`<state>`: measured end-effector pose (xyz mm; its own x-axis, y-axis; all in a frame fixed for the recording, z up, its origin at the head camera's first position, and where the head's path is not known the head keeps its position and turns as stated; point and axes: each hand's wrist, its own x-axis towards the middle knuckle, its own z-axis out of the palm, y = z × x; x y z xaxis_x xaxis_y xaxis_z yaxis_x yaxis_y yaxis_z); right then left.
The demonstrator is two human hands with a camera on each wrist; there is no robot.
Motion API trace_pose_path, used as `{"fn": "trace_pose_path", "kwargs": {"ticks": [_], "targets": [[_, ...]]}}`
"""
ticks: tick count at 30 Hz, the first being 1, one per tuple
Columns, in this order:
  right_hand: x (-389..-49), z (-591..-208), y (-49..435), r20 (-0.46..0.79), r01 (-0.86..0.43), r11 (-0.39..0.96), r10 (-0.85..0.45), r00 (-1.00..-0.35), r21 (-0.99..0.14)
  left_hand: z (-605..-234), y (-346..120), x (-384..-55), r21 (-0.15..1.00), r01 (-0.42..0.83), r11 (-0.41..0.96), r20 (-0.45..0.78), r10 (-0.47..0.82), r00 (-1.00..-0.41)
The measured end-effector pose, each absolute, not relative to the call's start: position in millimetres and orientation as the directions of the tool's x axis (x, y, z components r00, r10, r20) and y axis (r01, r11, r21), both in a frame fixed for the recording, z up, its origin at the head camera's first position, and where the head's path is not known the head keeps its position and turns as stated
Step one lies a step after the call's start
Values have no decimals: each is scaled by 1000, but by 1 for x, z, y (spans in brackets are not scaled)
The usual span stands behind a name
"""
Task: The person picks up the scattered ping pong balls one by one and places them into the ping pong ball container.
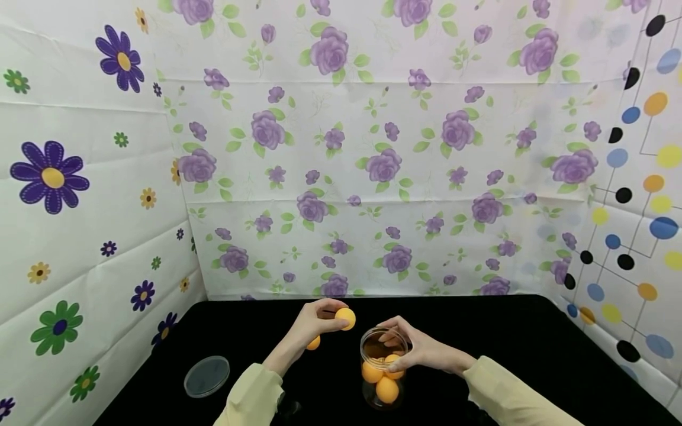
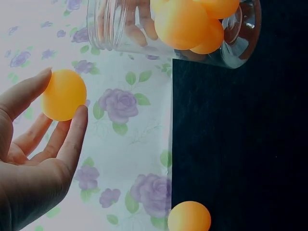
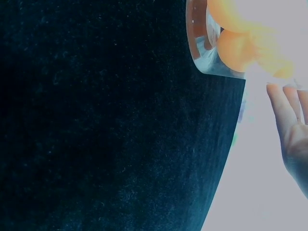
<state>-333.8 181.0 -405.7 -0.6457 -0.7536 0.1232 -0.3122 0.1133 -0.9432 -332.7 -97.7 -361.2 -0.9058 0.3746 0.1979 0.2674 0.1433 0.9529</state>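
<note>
My left hand (image 1: 315, 322) pinches an orange ping-pong ball (image 1: 345, 319) between thumb and fingers, above the table and left of a clear jar (image 1: 385, 350). In the left wrist view the same ball (image 2: 65, 95) sits at the fingertips, apart from the jar. My right hand (image 1: 423, 348) grips the jar near its open rim, thumb in front and fingers behind. Several orange balls (image 1: 387, 390) lie inside the jar, which stands upright. Another loose ball (image 1: 313, 342) is on the table, partly hidden behind the left hand; the left wrist view shows this ball (image 2: 189, 217) at the bottom.
A round clear lid (image 1: 206, 376) lies on the black table (image 1: 458, 325) at the left, beyond the left forearm. Flowered cloth (image 1: 362, 236) hangs along the table's back edge, with patterned cloth walls at both sides.
</note>
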Motion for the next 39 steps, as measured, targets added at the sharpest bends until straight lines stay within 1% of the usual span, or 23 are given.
{"fn": "trace_pose_path", "kwargs": {"ticks": [10, 17, 28, 35, 39], "targets": [[-333, -405, 180, 129, -306, 102, -751, -648, -947, -358, -84, -333, 954, 276, 116, 206, 415, -886], [-334, -404, 180, 130, -315, 113, -744, -656, -942, -352, -76, -330, 948, 304, 93, 234, 441, -866], [-334, -408, 180, 111, -295, 126, -733, -671, -947, -345, -63, -323, 952, 300, 54, 234, 499, -834], [-333, -406, 179, 86, -256, 127, -727, -681, -958, -344, -59, -321, 944, 322, 79, 239, 510, -826], [-333, -407, 179, 90, -244, 107, -732, -676, -964, -347, -56, -320, 942, 325, 78, 241, 518, -821]]}}
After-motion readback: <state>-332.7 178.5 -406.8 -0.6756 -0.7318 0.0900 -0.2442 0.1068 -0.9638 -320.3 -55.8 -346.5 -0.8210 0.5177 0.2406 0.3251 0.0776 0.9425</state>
